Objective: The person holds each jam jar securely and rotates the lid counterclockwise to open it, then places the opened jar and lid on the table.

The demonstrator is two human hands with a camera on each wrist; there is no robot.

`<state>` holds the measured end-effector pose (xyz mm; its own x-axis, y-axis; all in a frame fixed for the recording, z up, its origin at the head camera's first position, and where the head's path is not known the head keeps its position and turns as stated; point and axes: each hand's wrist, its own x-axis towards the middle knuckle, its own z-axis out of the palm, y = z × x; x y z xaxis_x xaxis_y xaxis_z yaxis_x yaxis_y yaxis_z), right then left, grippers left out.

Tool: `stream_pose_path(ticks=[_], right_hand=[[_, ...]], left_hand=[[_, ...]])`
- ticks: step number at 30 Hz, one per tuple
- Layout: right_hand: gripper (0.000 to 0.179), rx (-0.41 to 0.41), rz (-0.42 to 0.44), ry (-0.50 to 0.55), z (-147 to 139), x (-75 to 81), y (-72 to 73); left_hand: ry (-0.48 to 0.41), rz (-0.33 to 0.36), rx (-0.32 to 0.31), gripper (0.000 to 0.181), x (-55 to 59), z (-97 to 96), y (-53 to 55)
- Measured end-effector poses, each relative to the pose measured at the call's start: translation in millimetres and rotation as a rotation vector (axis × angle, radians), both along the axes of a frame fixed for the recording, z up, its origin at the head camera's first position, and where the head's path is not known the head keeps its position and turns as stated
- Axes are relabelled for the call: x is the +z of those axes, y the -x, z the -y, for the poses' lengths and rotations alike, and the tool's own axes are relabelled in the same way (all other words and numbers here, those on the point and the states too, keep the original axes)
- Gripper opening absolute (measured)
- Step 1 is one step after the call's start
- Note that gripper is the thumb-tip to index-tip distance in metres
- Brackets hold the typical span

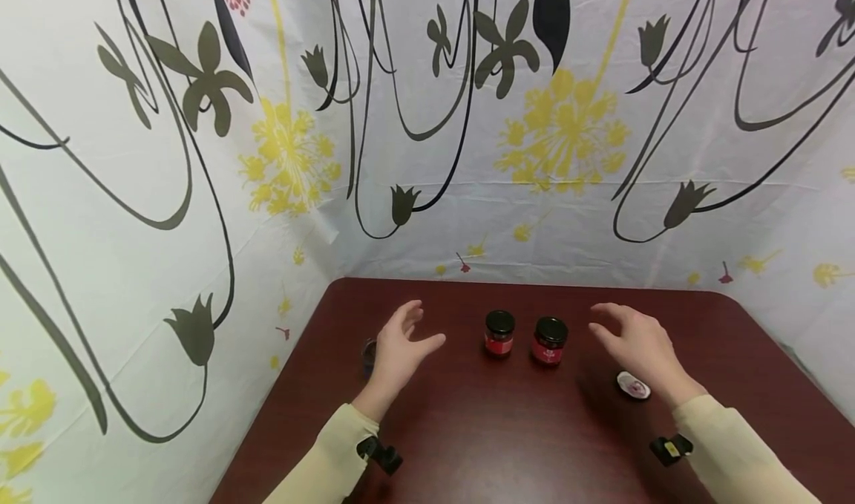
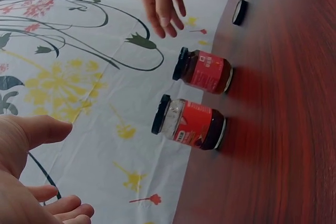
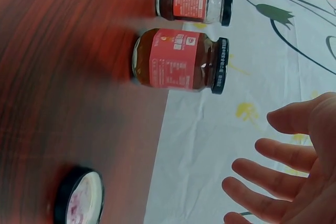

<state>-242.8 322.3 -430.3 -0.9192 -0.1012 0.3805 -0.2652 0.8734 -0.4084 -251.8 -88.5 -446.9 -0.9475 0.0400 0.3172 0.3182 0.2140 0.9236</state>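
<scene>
Two glass jars with black lids and red labels stand side by side on the table [image 1: 461, 415]. The left jar [image 1: 499, 334] shows clear glass above its dark contents; the right jar [image 1: 549, 341] looks fuller. My left hand [image 1: 401, 348] is held to the left of the jars, thumb and fingers spread, holding nothing. My right hand [image 1: 641, 344] is raised to their right, its fingers loosely bent with nothing in them. Below it a loose jar lid [image 1: 633, 386] lies with its pale, stained inside up. Behind the left wrist, a dark glass-like object [image 1: 369, 355] is mostly hidden.
A white cloth [image 1: 427, 155] with printed flowers and stems hangs behind the table and along its left and right sides. The table's far edge runs just behind the jars. Small black cameras are strapped to both wrists.
</scene>
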Motion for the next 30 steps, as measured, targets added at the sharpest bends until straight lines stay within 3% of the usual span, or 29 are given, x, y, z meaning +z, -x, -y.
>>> stream_pose_path(ticks=[7, 30], right_hand=[[0.034, 0.015, -0.047, 0.013, 12, 1.5, 9.1], [0.037, 0.075, 0.022, 0.026, 39, 0.1, 33.4]], left_hand=[[0.011, 0.054, -0.008, 0.072, -4.7, -8.5, 4.0], [0.038, 0.107, -0.013, 0.068, -26.9, -34.9, 18.8]])
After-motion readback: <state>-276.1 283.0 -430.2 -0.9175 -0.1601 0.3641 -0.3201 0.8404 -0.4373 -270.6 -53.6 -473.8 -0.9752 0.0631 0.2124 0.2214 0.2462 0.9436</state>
